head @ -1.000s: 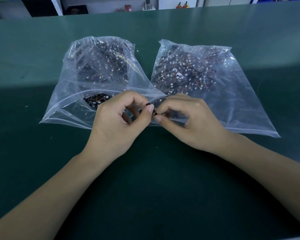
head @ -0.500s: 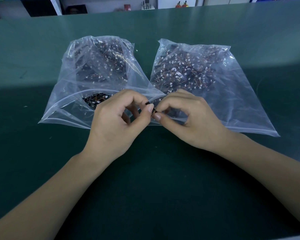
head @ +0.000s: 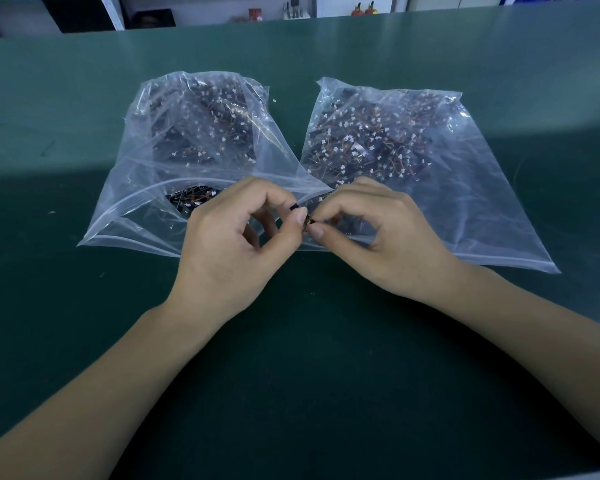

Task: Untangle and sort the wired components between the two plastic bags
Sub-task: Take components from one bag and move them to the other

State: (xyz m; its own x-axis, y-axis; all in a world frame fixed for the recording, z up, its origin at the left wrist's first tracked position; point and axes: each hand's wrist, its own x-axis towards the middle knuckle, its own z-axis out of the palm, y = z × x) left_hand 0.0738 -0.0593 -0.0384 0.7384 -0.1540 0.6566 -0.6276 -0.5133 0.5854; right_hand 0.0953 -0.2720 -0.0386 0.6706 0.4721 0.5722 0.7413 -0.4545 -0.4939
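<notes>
Your left hand [head: 234, 244] and right hand [head: 378, 237] meet over the green table [head: 84, 323], just in front of the two bags. Both pinch one small dark component [head: 303, 216] between thumb and forefinger, fingertips nearly touching; its wires are too small to trace. Left bag [head: 146, 188] lies mouth open toward you, some parts near the opening. Right bag [head: 465, 188] lies beside it, its parts heaped at the far end.
</notes>
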